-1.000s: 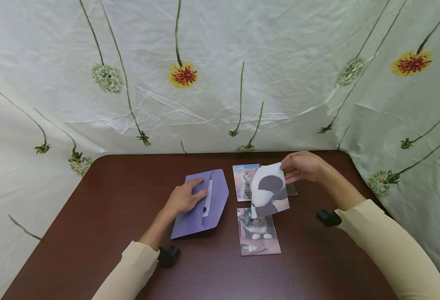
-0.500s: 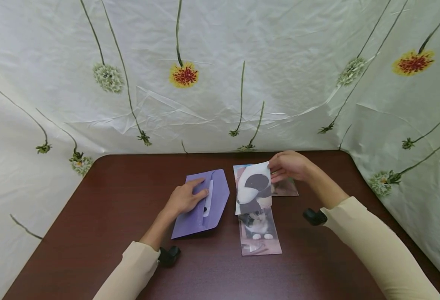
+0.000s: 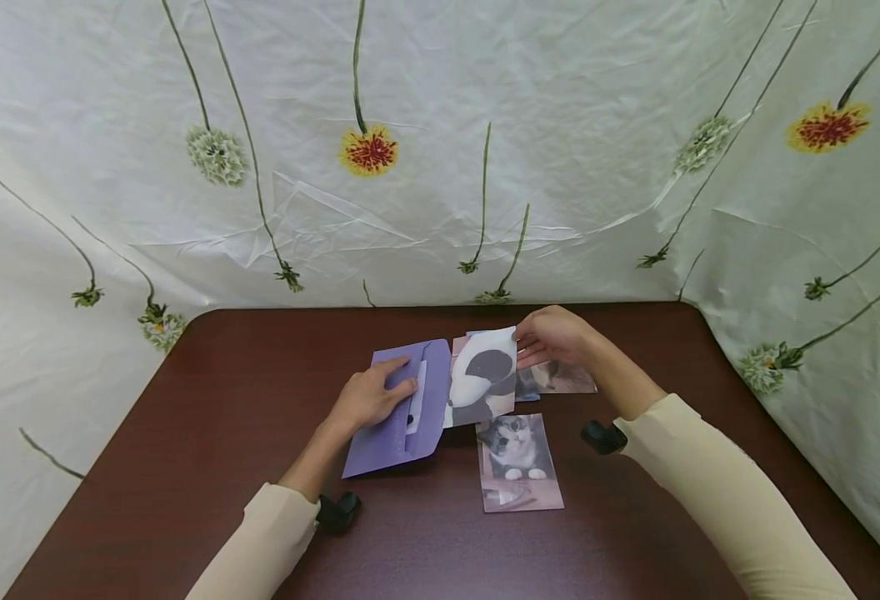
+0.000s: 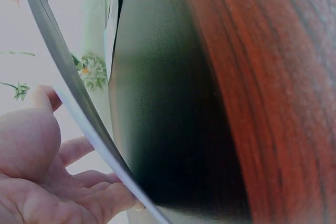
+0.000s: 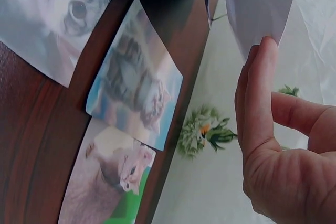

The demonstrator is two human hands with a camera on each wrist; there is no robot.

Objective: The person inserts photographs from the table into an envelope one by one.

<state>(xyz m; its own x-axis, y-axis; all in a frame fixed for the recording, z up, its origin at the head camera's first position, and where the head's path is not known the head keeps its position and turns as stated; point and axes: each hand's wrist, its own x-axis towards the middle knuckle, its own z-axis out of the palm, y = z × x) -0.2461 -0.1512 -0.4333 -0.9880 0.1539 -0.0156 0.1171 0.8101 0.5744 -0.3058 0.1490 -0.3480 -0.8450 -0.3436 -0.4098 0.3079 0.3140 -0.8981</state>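
My left hand (image 3: 365,400) grips a purple envelope (image 3: 387,442) raised slightly off the table, with thumb and forefinger on its upper face. A white card (image 3: 420,392) with a black spot shows in the envelope's opening. The right hand (image 3: 560,337) pinches a photo card (image 3: 473,387) by its upper right corner; the picture is a large black-and-white shape, and in the right wrist view its pale back (image 5: 260,9) faces the camera. That photo's left edge meets the envelope's flap side. Seen edge-on in the left wrist view, the envelope (image 4: 79,95) stands beside the left hand (image 4: 42,177).
On the dark red-brown table (image 3: 260,358) lie a kitten photo (image 3: 518,467) nearest me, a tabby cat photo (image 5: 131,72), and another cat photo with green in it (image 5: 113,177). A white flowered cloth (image 3: 425,200) hangs behind the table.
My right hand has carried the black-and-white photo leftward, from above the lying photos to the envelope's flap edge. The left hand and envelope have stayed almost still.
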